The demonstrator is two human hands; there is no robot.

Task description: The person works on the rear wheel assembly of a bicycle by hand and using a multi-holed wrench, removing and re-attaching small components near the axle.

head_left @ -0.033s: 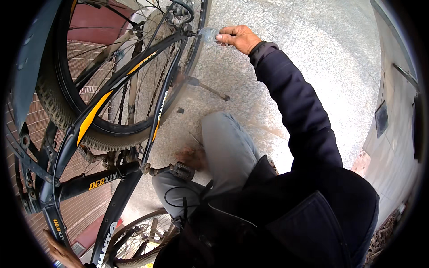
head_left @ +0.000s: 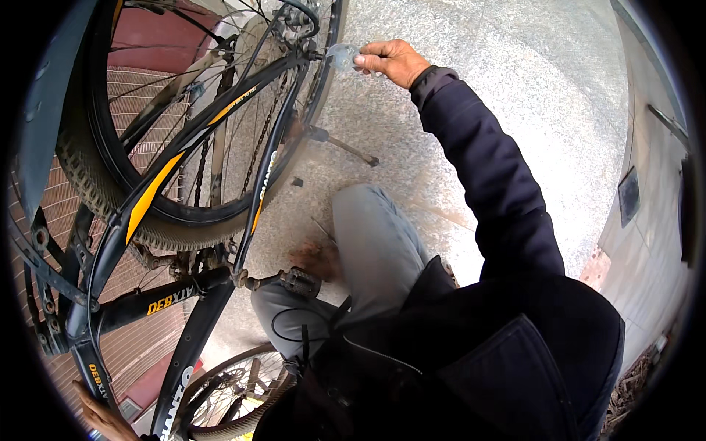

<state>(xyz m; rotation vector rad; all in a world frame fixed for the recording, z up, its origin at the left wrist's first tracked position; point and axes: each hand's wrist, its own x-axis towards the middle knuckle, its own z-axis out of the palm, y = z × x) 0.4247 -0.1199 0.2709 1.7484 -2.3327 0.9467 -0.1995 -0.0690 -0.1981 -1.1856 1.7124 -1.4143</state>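
My right hand [head_left: 396, 63] reaches to the top middle, beside the rear wheel's axle end. Its thumb and fingers pinch a small, clear, rounded plastic-looking piece [head_left: 341, 57], whose exact kind I cannot make out. The piece is close to the axle and the wheel rim. At the lower left, my left hand [head_left: 104, 419] lies against a tube of the black and orange bicycle frame [head_left: 151, 195], its fingers stretched out. The knobby rear wheel [head_left: 103, 180], chain and pedal [head_left: 301, 282] face me.
A kickstand [head_left: 344, 145] sticks out over the speckled stone floor [head_left: 515, 162]. My bent knee [head_left: 375, 228] is beside the pedal. Below is another wheel [head_left: 235, 397]. A striped mat [head_left: 151, 110] lies behind the bicycle, and a pale wall [head_left: 651, 220] stands at the right.
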